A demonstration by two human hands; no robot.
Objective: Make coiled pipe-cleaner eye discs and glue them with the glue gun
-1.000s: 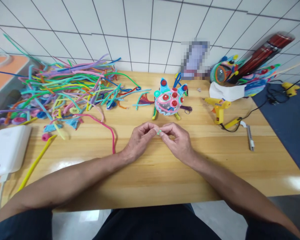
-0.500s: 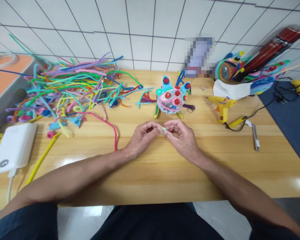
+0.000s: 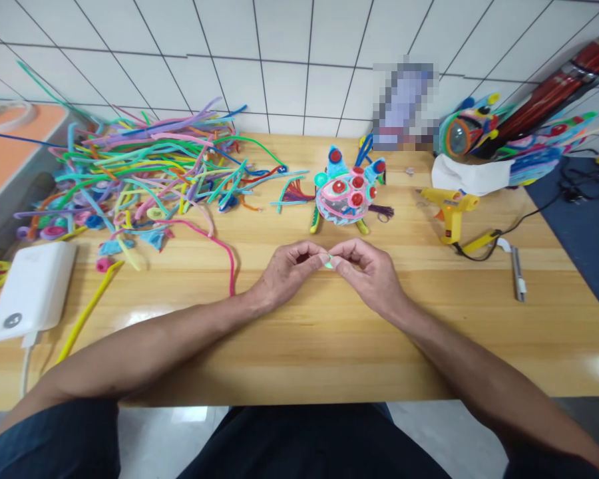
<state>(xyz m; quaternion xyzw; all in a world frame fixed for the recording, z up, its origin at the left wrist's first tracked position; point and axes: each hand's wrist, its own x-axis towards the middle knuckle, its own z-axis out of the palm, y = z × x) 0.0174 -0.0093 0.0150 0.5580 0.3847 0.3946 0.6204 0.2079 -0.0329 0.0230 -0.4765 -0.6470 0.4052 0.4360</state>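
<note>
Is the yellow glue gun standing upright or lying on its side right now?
Upright. The yellow glue gun stands on the wooden table with its handle down and barrel level, its cord trailing off to the right.

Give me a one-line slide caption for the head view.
Left hand and right hand pinch a small green piece over a wooden table, before a pipe-cleaner creature.
</note>
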